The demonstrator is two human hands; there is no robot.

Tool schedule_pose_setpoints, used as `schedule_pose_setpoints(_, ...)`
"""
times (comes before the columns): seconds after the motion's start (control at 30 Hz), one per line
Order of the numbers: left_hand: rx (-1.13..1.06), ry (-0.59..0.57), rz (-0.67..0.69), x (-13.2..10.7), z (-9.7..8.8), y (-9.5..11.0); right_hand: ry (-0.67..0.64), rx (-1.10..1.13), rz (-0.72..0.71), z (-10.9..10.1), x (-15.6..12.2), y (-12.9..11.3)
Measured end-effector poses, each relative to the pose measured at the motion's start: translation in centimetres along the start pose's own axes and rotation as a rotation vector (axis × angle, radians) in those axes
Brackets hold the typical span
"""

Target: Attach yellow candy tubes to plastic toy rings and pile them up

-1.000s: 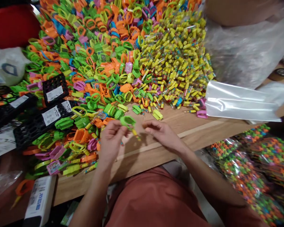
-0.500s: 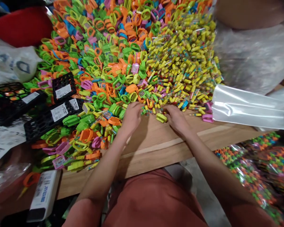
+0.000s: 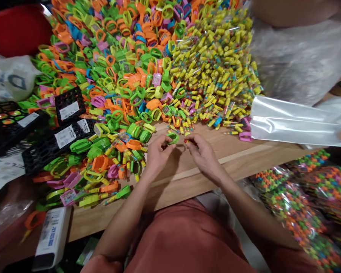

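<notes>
Rust-orange clothing fills the near edge of the view, with both forearms reaching out over it to the wooden worktop. The left hand and right hand sit close together, just short of the heaped goods. The left grip is closed, thumb and fingers pinched on a green plastic ring at the pile's near edge. The right grip is also closed, its fingertips together on a small striped tube, mostly hidden by them.

Near left, a white printed box stands at the worktop's edge beside orange-handled scissors. On the near right, below the worktop, lie heaps of multicoloured goods in shiny packets. Further left, black plastic crates with white labels sit among printed papers. Just beyond the hands spreads a huge pile of orange, green and pink plastic rings, running into a mound of yellow tubes on its right. A flat transparent plastic bag lies right of the mound. At the far left are a white sack and a red object. At the far right, a bulging translucent plastic sheet lies against something blurred and skin-toned.
</notes>
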State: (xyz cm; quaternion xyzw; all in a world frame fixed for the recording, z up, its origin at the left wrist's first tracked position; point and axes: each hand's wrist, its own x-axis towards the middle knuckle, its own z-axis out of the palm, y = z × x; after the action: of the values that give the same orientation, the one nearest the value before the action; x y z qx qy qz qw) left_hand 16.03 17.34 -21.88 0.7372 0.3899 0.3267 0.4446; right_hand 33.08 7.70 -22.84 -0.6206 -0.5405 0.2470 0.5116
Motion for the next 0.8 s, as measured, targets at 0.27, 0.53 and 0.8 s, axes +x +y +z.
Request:
schedule_pose_setpoints(0.27, -0.032, 0.096, 0.231, -2.6, 0.1, 1.5, -0.133, 0.512, 0.304, 0.0, -0.8, -2.7)
schedule_pose_setpoints(0.53, 0.202, 0.132, 0.44, -3.3, 0.0, 2.4, -0.096, 0.628, 0.302, 0.3, -1.3, -3.3)
schedule_pose_setpoints(0.8, 0.341, 0.113, 0.508, -3.5, -0.3, 2.1, -0.154, 0.626, 0.259, 0.1, -1.6, -3.2)
